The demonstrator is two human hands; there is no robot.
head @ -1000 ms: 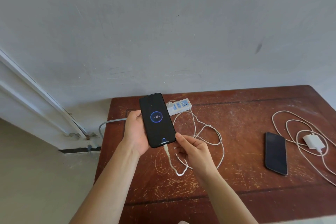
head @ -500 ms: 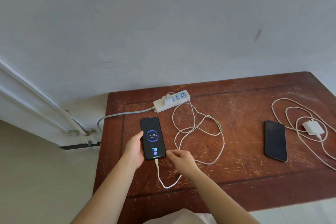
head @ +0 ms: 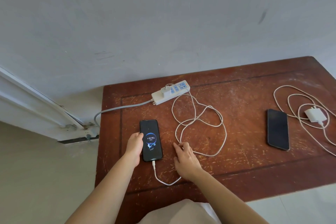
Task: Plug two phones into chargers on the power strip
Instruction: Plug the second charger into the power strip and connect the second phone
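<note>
A black phone [head: 152, 143] lies flat on the table's left part, its screen lit with a charging ring reading 43.90. A white cable [head: 200, 129] runs from its bottom end in loops to a white charger [head: 165, 90] plugged into the white power strip [head: 171, 92]. My left hand [head: 135, 147] rests along the phone's left edge, thumb on the screen side. My right hand [head: 185, 160] hovers right of the phone, fingers apart, holding nothing. A second black phone [head: 277, 129] lies dark at the right, beside a loose white charger [head: 315, 115] with its coiled cable [head: 291, 107].
The worn brown wooden table [head: 236, 162] stands against a grey wall. The strip's grey cord [head: 120, 108] runs off the table's left edge toward the floor by a white door frame [head: 36, 100]. Light clothing shows at the bottom edge.
The charging phone went from held up in my left hand down flat onto the table. My right hand let go of the cable plug and drew away to the right.
</note>
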